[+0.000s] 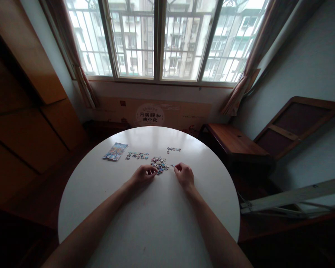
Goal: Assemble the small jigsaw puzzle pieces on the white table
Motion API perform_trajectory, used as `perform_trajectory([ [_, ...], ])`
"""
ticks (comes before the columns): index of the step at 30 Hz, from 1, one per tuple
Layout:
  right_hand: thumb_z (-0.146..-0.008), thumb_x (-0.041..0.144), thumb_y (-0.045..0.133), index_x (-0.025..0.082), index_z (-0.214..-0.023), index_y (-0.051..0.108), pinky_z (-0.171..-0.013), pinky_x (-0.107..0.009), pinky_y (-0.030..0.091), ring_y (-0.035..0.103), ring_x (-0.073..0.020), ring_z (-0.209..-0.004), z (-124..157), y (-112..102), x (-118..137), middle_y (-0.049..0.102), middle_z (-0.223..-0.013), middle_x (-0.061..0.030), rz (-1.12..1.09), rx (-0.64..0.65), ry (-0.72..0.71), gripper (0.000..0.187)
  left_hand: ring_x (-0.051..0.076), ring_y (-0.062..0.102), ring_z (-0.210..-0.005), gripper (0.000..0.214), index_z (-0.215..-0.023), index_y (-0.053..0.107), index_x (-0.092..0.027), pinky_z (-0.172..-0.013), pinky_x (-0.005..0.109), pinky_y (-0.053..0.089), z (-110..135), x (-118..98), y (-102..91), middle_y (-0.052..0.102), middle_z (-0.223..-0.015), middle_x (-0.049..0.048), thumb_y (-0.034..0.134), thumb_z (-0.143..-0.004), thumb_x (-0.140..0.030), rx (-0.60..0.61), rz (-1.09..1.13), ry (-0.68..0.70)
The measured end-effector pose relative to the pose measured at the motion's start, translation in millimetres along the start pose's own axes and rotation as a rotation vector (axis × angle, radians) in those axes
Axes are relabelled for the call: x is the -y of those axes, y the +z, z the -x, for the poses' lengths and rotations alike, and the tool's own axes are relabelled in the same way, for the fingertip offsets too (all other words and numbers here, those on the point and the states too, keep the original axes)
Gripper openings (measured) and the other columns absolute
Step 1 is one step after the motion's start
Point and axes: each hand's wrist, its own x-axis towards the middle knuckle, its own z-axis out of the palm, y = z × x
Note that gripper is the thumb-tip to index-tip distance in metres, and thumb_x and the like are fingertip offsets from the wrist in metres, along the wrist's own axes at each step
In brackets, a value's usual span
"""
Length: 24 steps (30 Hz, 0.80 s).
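Your left hand (pixel 143 174) and right hand (pixel 184 175), fingers curled, pinch at a jigsaw-piece pile (pixel 159 163) on the round white table (pixel 156 216); grip contents too small to tell.

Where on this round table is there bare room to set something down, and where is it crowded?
Bare: the near half of the white table around the forearms, and the right side beyond the right hand. Crowded: the strip from the picture card past the joined row to the loose pile at the left hand, and the short strip.
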Motion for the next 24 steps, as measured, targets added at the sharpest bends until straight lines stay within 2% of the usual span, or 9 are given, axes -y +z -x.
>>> perform_trajectory([
  [3,-0.077,0.026,0.059,0.02,-0.071,0.066,-0.065,-0.029,0.042,0.061,-0.0192,-0.069,0,-1,-4,0.069,-0.073,-0.0064,0.048,0.004,0.066,0.011,0.009,0.053,-0.059,0.016,-0.086,0.071,-0.013,-0.055,0.017,0.042,0,1,0.2,0.066,-0.069,0.0022,0.059,-0.077,-0.02,-0.003,0.002,0.009],
  [8,-0.076,0.027,0.061,0.021,-0.071,0.068,-0.066,-0.029,0.042,0.061,-0.0178,-0.068,1,1,-5,0.068,-0.071,-0.0035,0.045,0.007,0.05,0.01,0.01,0.055,-0.061,0.018,-0.086,0.071,-0.012,-0.057,0.018,0.043,1,-2,-1.2,0.067,-0.071,0.0033,0.059,-0.077,-0.021,0.01,0.002,0.012],
  [11,-0.078,0.026,0.06,0.02,-0.081,0.07,-0.07,-0.029,0.043,0.06,-0.0168,-0.072,0,2,-7,0.067,-0.082,-0.0044,0.041,0.011,0.009,0.013,0.01,0.055,-0.061,0.018,-0.085,0.071,-0.012,-0.057,0.019,0.043,0,-4,-1.9,0.068,-0.072,0.0037,0.058,-0.077,-0.022,0.016,0.002,0.012],
  [14,-0.081,0.023,0.057,0.02,-0.085,0.072,-0.078,-0.03,0.041,0.058,-0.0193,-0.084,1,2,-6,0.066,-0.096,-0.0065,0.094,0.004,-0.065,0.016,0.01,0.055,-0.061,0.018,-0.084,0.071,-0.012,-0.057,0.019,0.043,0,-4,-1.3,0.067,-0.071,0.0036,0.058,-0.077,-0.022,0.017,-0.003,0.004],
  [19,-0.088,0.023,0.048,0.02,-0.087,0.072,-0.086,-0.037,0.035,0.051,-0.0246,-0.096,9,5,5,0.066,-0.103,-0.0086,0.253,0.038,-0.151,0.023,0.01,0.054,-0.06,0.02,-0.086,0.072,-0.013,-0.057,0.019,0.042,1,-3,0.8,0.067,-0.071,0.0036,0.058,-0.077,-0.024,-0.002,0.003,-0.012],
  [24,-0.09,0.028,0.043,0.015,-0.112,0.063,-0.089,-0.039,0.032,0.044,-0.0277,-0.108,9,13,12,0.059,-0.12,-0.0123,0.37,0.06,-0.185,0.032,0.01,0.053,-0.06,0.02,-0.086,0.072,-0.014,-0.057,0.02,0.042,1,-2,0.9,0.068,-0.071,0.0032,0.059,-0.077,-0.025,0.015,-0.011,-0.004],
])
